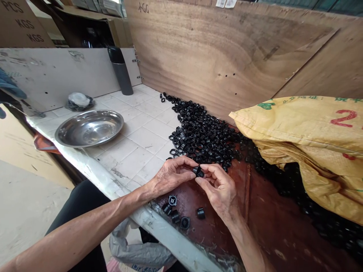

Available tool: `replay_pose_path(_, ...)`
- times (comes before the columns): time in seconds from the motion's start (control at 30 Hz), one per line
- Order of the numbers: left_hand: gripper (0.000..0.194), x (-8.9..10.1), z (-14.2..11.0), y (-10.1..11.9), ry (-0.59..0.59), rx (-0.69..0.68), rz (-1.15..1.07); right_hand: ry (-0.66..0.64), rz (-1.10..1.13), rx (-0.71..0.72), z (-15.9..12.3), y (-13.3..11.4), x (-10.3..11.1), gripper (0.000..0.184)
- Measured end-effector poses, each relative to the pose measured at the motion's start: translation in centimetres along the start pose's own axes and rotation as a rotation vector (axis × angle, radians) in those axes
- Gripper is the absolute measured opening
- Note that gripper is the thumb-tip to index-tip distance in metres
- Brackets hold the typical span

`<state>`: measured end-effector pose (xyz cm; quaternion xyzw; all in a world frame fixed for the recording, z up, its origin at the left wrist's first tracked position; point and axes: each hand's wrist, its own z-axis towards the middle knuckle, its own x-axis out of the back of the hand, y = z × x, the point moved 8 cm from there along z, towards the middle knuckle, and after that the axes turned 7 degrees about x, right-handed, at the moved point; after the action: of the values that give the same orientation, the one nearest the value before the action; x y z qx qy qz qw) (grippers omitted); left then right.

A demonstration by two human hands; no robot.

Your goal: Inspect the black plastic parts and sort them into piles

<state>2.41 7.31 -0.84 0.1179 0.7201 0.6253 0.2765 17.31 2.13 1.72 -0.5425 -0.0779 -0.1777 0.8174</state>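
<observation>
My left hand [177,173] and my right hand [219,186] meet over the brown board, both pinching one small black plastic part [198,172] between thumbs and fingertips. It looks made of a round body with a ring-like piece at its top; the fingers cover some of it. Just below lie several black plastic fittings [175,216], cap-shaped, and a single one [200,213] sits apart to their right. Beyond my fingers spreads a heap of black plastic rings [204,132].
A shallow steel bowl [89,128] stands on the white tiled surface [144,134], with a dark bottle [120,71] behind it. A yellow woven sack [306,128] lies at right over more black parts [283,181]. A plywood wall [215,49] closes off the back.
</observation>
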Motion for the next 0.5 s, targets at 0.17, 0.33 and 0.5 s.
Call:
replay_pose_path(0.17, 0.029, -0.1, 0.0, 0.3, 0.004, -0.016, -0.004, 0.028, 0.008, -0.04, -0.1, 0.3, 0.2, 0.019)
replay_pose_path(0.33, 0.026, -0.6, -0.1, 0.5, -0.034, -0.038, -0.043, 0.005, -0.081, 0.131, 0.3, -1.3, 0.4, 0.009)
replay_pose_path(0.5, 0.027, -0.6, -0.1, 0.4, -0.032, -0.042, -0.07, -0.002, -0.122, 0.148, 0.3, -1.6, 0.3, 0.014)
